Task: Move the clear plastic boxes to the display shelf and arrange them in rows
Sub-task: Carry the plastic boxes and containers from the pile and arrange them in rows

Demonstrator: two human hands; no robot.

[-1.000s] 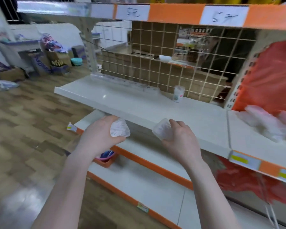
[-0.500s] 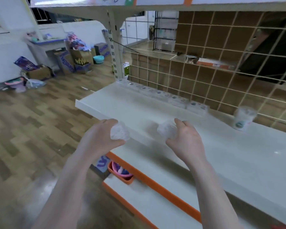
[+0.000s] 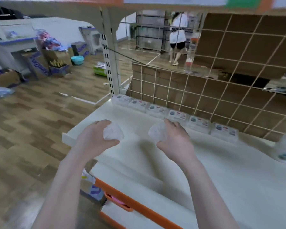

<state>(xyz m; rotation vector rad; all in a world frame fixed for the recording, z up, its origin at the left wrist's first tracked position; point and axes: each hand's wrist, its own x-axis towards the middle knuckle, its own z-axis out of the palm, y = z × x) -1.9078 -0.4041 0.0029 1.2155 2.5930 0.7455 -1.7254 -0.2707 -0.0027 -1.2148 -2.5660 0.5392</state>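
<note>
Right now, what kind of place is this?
Most likely a shop being stocked. A white display shelf with a wire mesh back and an orange price strip carries a row of clear plastic boxes; opened cardboard cartons sit on the wooden floor.

wood-pattern floor point(image 3: 31, 113), cardboard boxes point(image 3: 45, 63) by a white wall point(image 3: 59, 30), wire grid panel point(image 3: 221, 80) behind.
</note>
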